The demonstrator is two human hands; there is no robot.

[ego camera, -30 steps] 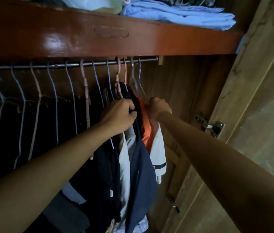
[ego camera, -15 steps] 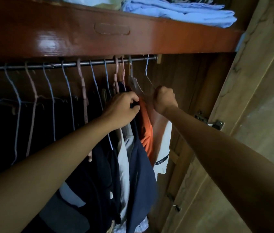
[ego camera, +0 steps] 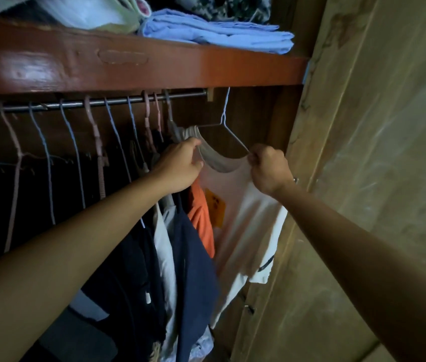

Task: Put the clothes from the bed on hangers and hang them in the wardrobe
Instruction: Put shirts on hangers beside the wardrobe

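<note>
Oddly, both hands [ego camera: 270, 169] pinch a white shirt [ego camera: 243, 220] bearing an unreadable yellow label [ego camera: 215, 210].

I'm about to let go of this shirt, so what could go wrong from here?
1. The hanger hook sits past the end of the rail, seemingly not on it; released now, the white shirt would likely drop.
2. Both the left hand and right hand pull the collar apart, which could slip the shirt off the hanger.
</note>
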